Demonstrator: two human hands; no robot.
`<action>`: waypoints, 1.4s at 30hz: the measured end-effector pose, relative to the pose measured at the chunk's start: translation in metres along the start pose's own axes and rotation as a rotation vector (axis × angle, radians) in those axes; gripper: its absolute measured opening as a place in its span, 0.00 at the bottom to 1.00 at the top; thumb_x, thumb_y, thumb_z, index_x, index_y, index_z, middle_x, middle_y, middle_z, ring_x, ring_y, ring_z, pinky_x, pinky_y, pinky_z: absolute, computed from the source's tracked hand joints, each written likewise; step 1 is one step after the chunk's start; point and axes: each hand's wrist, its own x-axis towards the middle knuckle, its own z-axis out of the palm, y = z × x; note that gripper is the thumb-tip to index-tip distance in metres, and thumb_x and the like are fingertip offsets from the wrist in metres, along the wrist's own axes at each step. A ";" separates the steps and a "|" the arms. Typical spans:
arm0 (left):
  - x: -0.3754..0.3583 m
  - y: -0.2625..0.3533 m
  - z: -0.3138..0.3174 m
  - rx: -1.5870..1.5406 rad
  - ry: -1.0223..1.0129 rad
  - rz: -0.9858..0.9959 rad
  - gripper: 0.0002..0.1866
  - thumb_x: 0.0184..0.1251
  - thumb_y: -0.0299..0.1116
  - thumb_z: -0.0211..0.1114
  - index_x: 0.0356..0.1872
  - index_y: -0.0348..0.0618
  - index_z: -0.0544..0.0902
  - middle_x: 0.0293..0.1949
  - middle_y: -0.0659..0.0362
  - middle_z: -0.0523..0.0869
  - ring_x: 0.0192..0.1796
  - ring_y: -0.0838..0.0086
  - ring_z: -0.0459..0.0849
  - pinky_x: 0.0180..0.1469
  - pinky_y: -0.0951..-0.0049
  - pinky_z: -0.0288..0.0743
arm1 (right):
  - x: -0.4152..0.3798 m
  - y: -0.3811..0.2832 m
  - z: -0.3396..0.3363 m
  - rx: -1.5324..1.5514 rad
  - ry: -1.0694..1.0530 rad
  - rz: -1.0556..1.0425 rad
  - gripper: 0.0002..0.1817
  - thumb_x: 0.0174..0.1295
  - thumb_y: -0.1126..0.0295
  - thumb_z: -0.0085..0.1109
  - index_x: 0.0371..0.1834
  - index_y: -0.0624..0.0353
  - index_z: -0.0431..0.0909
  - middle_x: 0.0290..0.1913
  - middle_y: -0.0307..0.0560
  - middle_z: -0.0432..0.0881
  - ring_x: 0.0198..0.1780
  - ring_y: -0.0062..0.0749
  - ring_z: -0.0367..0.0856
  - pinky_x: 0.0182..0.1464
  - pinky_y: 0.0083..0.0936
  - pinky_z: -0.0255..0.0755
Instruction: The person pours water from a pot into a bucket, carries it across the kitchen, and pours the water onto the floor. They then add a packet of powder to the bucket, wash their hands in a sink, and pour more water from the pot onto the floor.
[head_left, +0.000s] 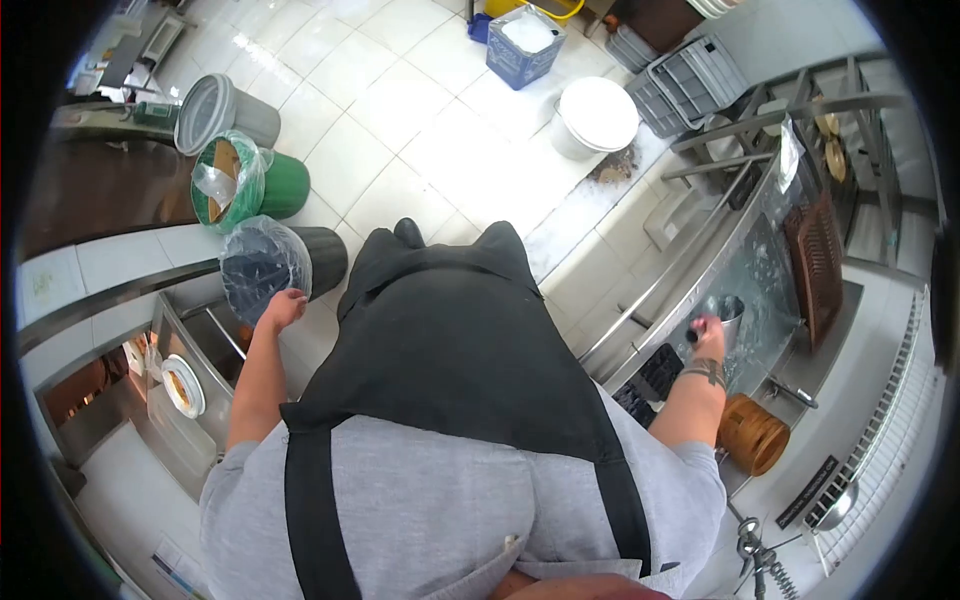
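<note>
My left hand (286, 309) hangs low on the left, its fingers curled together at the edge of a dark bin (328, 262) with a clear plastic liner (262, 262). What those fingers hold, if anything, is hidden. Over the steel sink counter (745, 365) on the right, my right hand (708, 337) is closed round the dark handle of a small metal pot (733, 312). The pot is tilted and partly covered by the hand. A black slotted tray (660, 371) lies just beside my right forearm.
A green lined bin (288, 190) and a grey lidded bin (256, 120) stand farther along the left. Brown containers (752, 434) and a brown rack (815, 265) edge the right counter. A white bucket (597, 117) and blue square tub (524, 60) stand ahead on the tiled floor.
</note>
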 end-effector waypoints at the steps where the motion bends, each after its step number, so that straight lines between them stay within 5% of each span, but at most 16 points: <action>1: 0.000 0.005 -0.003 0.009 -0.006 0.008 0.20 0.64 0.34 0.64 0.52 0.31 0.80 0.37 0.54 0.86 0.30 0.72 0.82 0.35 0.71 0.76 | 0.010 -0.007 -0.004 0.178 -0.310 0.062 0.13 0.63 0.74 0.49 0.20 0.52 0.63 0.17 0.38 0.68 0.16 0.23 0.69 0.17 0.17 0.69; 3: 0.008 0.014 -0.009 -0.037 0.024 0.052 0.19 0.64 0.33 0.64 0.53 0.31 0.81 0.37 0.56 0.86 0.30 0.74 0.81 0.35 0.72 0.75 | -0.029 -0.020 0.011 0.796 -0.322 0.115 0.16 0.63 0.74 0.47 0.17 0.50 0.59 0.15 0.36 0.66 0.15 0.22 0.68 0.17 0.17 0.68; 5: 0.028 0.014 -0.017 -0.060 0.019 0.107 0.19 0.64 0.33 0.64 0.53 0.31 0.80 0.36 0.56 0.85 0.29 0.74 0.81 0.35 0.72 0.75 | -0.028 -0.031 0.003 1.071 -0.592 0.216 0.15 0.64 0.74 0.45 0.17 0.50 0.62 0.15 0.34 0.65 0.16 0.24 0.67 0.21 0.19 0.70; 9: 0.035 0.053 -0.013 -0.026 0.012 0.158 0.20 0.65 0.32 0.63 0.55 0.32 0.79 0.35 0.57 0.85 0.30 0.75 0.80 0.35 0.72 0.74 | -0.068 -0.072 0.001 1.077 -0.764 -0.178 0.10 0.64 0.77 0.44 0.22 0.58 0.64 0.20 0.36 0.66 0.20 0.22 0.66 0.24 0.18 0.70; 13: 0.063 0.050 -0.008 -0.020 -0.013 0.221 0.21 0.66 0.34 0.63 0.57 0.32 0.78 0.36 0.57 0.85 0.32 0.75 0.81 0.36 0.72 0.74 | -0.111 -0.146 0.001 0.977 -1.033 -0.191 0.08 0.62 0.77 0.46 0.24 0.59 0.66 0.22 0.37 0.66 0.20 0.20 0.65 0.22 0.17 0.64; 16: 0.068 0.044 0.001 -0.048 -0.020 0.237 0.22 0.67 0.34 0.62 0.58 0.32 0.77 0.38 0.56 0.85 0.34 0.74 0.82 0.38 0.74 0.75 | -0.143 -0.211 0.005 0.768 -1.000 -0.186 0.10 0.64 0.75 0.47 0.23 0.58 0.65 0.21 0.35 0.64 0.20 0.20 0.64 0.23 0.18 0.63; 22: 0.071 0.001 0.024 -0.164 -0.013 0.185 0.24 0.66 0.36 0.62 0.59 0.33 0.76 0.44 0.53 0.85 0.37 0.71 0.83 0.40 0.71 0.77 | -0.177 -0.321 0.037 0.394 -0.720 -0.284 0.13 0.66 0.75 0.46 0.21 0.54 0.62 0.18 0.34 0.61 0.18 0.21 0.62 0.22 0.20 0.62; 27: 0.037 -0.026 0.035 -0.199 -0.024 -0.052 0.24 0.63 0.36 0.62 0.60 0.37 0.76 0.43 0.54 0.85 0.37 0.69 0.84 0.38 0.74 0.76 | -0.175 -0.391 0.064 0.031 -0.475 -0.427 0.12 0.63 0.75 0.50 0.24 0.52 0.61 0.18 0.33 0.63 0.18 0.20 0.63 0.21 0.21 0.64; 32: 0.016 -0.046 0.044 -0.174 -0.085 -0.220 0.25 0.63 0.36 0.62 0.62 0.41 0.75 0.41 0.56 0.84 0.37 0.71 0.82 0.34 0.67 0.74 | -0.223 -0.415 0.090 -0.247 -0.108 -0.751 0.06 0.58 0.72 0.56 0.26 0.61 0.72 0.20 0.41 0.71 0.20 0.26 0.72 0.20 0.26 0.71; 36: 0.013 -0.043 0.045 -0.185 -0.087 -0.221 0.25 0.63 0.37 0.62 0.61 0.42 0.76 0.41 0.58 0.83 0.38 0.71 0.81 0.34 0.68 0.74 | -0.237 -0.458 0.082 -0.769 0.322 -1.202 0.17 0.50 0.64 0.59 0.32 0.72 0.80 0.29 0.58 0.83 0.30 0.43 0.83 0.37 0.35 0.79; 38: 0.019 -0.031 0.041 -0.174 -0.121 -0.214 0.25 0.63 0.36 0.62 0.62 0.43 0.76 0.40 0.58 0.83 0.39 0.72 0.81 0.36 0.69 0.74 | -0.288 -0.459 0.085 -0.937 0.617 -1.333 0.25 0.49 0.63 0.57 0.44 0.75 0.78 0.39 0.65 0.85 0.37 0.52 0.85 0.49 0.39 0.77; 42: 0.032 -0.005 0.031 -0.174 -0.149 -0.147 0.24 0.64 0.35 0.62 0.62 0.44 0.75 0.42 0.59 0.83 0.39 0.73 0.81 0.36 0.69 0.74 | -0.291 -0.446 0.057 -0.768 0.821 -1.356 0.29 0.50 0.64 0.55 0.54 0.75 0.72 0.50 0.67 0.81 0.47 0.58 0.83 0.56 0.43 0.73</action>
